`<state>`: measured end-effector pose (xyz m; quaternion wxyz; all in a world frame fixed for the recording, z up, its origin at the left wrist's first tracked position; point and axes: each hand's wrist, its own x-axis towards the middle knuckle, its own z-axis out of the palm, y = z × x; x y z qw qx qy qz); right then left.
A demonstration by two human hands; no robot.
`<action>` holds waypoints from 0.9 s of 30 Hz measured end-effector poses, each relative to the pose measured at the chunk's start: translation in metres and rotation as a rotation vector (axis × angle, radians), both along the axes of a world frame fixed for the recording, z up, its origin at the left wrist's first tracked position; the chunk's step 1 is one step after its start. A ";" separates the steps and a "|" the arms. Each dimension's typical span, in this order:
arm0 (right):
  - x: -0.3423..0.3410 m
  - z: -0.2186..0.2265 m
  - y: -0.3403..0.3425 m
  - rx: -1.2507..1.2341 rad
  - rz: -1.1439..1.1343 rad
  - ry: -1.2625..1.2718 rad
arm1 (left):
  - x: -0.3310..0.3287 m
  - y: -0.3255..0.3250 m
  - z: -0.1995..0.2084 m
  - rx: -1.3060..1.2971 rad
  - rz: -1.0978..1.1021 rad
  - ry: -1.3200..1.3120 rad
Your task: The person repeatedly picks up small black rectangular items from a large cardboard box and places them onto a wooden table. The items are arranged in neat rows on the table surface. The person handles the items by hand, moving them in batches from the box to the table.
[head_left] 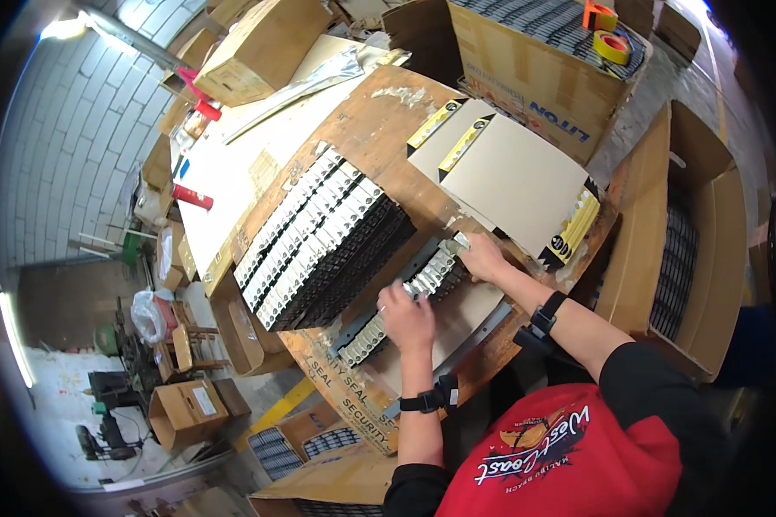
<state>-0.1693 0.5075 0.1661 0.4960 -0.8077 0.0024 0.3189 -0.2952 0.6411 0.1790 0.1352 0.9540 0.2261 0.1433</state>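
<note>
Left hand point(408, 317) palm down, fingers curled over the near part of a short row of small grey-and-white plastic blocks point(405, 297); pressing rather than lifting, by the look of it. Right hand point(483, 256) closed on the far end of that same row, fingertips pinching the end block. Row seated in a long grey metal rail point(422, 258), lying diagonally near the front edge of the surface; one hand at each end probably keeps the blocks aligned and tight together. Black bands on both wrists.

Beyond the left hand, toward the middle of the brown cardboard-covered surface point(379, 121): large packed batch of the same grey-and-white blocks point(319, 237), many rows side by side, stacked close. At the right edge, flat grey cardboard sheet point(504, 177) laid over yellow-and-black packets point(573, 226). Off the right edge, open cardboard box point(681, 233) holding dark pieces. Rolls of orange and yellow tape point(608, 34) on a box at the far side.
</note>
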 end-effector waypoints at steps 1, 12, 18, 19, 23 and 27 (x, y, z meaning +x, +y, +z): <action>-0.001 -0.006 -0.003 0.008 -0.005 -0.085 | 0.012 -0.011 0.011 -0.123 -0.155 0.023; 0.000 -0.030 -0.036 -0.021 -0.124 -0.258 | 0.053 -0.038 -0.054 0.149 -0.477 0.105; -0.005 -0.030 -0.027 -0.036 -0.129 -0.406 | 0.069 -0.034 -0.058 0.328 -0.389 0.177; -0.008 -0.030 -0.030 -0.004 -0.153 -0.403 | 0.069 -0.035 -0.058 0.351 -0.389 0.190; -0.011 0.013 -0.070 0.145 -0.169 -0.435 | 0.076 -0.040 -0.049 0.145 -0.463 0.186; -0.018 0.107 -0.173 0.276 -0.188 -0.593 | 0.073 -0.024 -0.052 -0.319 -0.577 -0.027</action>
